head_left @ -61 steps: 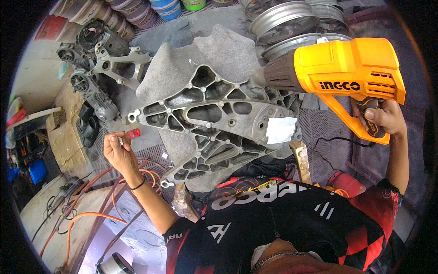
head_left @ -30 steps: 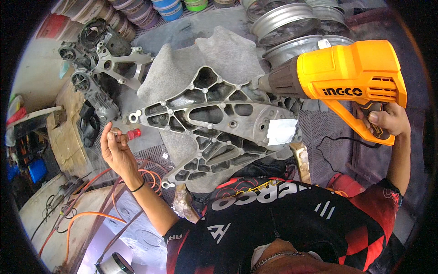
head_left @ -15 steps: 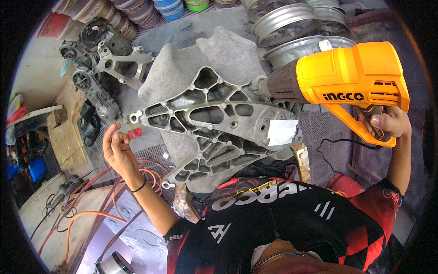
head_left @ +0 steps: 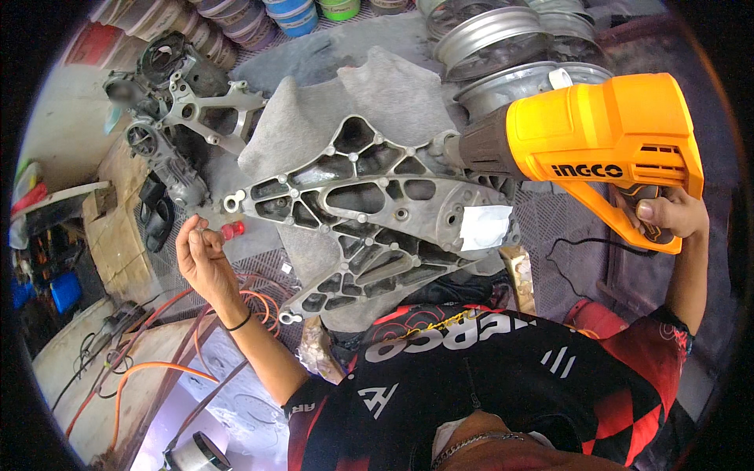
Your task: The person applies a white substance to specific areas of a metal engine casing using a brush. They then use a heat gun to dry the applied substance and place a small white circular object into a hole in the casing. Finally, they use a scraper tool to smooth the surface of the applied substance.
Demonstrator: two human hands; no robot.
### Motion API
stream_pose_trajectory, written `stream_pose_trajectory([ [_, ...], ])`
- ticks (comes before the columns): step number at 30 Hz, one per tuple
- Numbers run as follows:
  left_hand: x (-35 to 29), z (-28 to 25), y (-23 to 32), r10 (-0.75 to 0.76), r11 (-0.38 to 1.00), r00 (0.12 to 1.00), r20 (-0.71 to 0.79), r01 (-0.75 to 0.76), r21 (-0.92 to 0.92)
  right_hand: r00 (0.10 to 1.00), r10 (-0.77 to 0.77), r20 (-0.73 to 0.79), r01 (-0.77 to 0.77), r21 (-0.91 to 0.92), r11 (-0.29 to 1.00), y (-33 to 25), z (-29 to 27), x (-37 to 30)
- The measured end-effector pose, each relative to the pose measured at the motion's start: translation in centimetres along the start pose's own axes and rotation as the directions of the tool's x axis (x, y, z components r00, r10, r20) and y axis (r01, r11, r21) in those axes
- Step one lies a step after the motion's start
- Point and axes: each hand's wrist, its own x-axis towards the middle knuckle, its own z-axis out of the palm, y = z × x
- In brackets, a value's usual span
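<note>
My right hand [head_left: 671, 213] is closed around the handle of a yellow heat gun [head_left: 601, 129]. Its dark nozzle points left, over the upper right of a grey cast-metal swingarm [head_left: 428, 206] with many ribbed pockets. A white patch of paper or tape [head_left: 486, 228] sits on the swingarm's right end. Beyond the swingarm's left tip, my left hand [head_left: 206, 259] is raised with its fingers curled together. What they pinch, if anything, is too small to make out. A small red piece [head_left: 233, 229] shows right beside those fingertips; whether it is held cannot be told.
Grey cloth [head_left: 389, 86] lies under the swingarm. Silver wheel rims [head_left: 491, 43] are stacked at the back right, other metal engine parts [head_left: 169, 118] at the left. Tubs [head_left: 290, 16] line the back. Orange hoses [head_left: 157, 367] run at lower left; a black cord [head_left: 554, 267] hangs below the gun.
The heat gun has shifted very slightly left. My left hand's fingers have curled in a little and dipped slightly. The swingarm has stayed in place.
</note>
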Motion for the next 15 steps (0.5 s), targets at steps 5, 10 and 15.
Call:
stream_pose_trajectory([
  [5, 0.0, -0.1, 0.2, -0.025, 0.999, 1.000, 0.003, 0.025, 0.021, 0.999, 0.029, 0.022, -0.029, -0.006, 1.000, 0.8, -0.7, 0.2],
  [10, -0.1, 0.4, 0.7, -0.019, 1.000, 1.000, 0.006, 0.019, 0.004, 0.995, -0.069, -0.072, 0.084, 0.227, 0.970, 2.7, -1.7, -0.9],
  [15, 0.0, 0.8, 1.0, -0.017, 1.000, 1.000, -0.001, 0.017, 0.016, 0.984, -0.160, 0.076, 0.088, 0.573, 0.814, 2.3, 0.8, -0.3],
])
